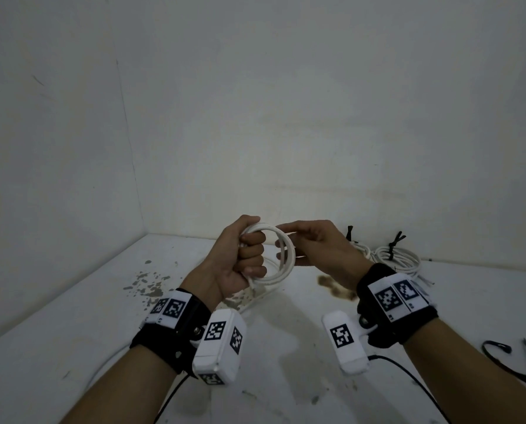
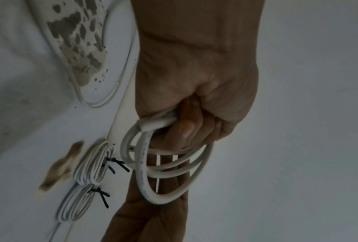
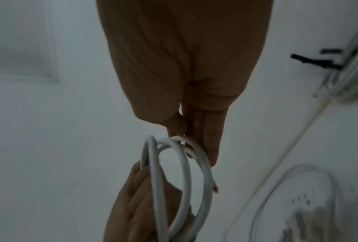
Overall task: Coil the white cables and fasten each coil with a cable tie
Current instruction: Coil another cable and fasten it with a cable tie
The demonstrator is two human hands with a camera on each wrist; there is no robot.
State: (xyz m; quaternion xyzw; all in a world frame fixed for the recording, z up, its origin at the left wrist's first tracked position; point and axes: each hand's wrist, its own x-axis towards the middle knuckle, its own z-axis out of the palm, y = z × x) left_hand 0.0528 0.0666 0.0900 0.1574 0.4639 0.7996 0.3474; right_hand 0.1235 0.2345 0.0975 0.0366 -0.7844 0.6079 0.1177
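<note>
My left hand [image 1: 243, 258] grips a small coil of white cable [image 1: 290, 261] in its fist, held up above the table. My right hand [image 1: 310, 243] pinches the coil's right side, with the index finger laid along its top. The left wrist view shows the coil [image 2: 144, 180] hanging from the curled fingers [image 2: 184, 129], a cut end sticking out. In the right wrist view, fingertips [image 3: 211, 147] meet on the loops [image 3: 156, 180]. The cable's loose tail [image 1: 255, 296] drops to the table. No tie is visible on this coil.
Two finished coils [image 1: 399, 260] [image 1: 362, 249] with black ties lie at the back right against the wall. Loose black ties [image 1: 497, 364] lie at the right edge. More white cable [image 1: 102, 371] curves over the stained white table [image 1: 72, 347] on the left.
</note>
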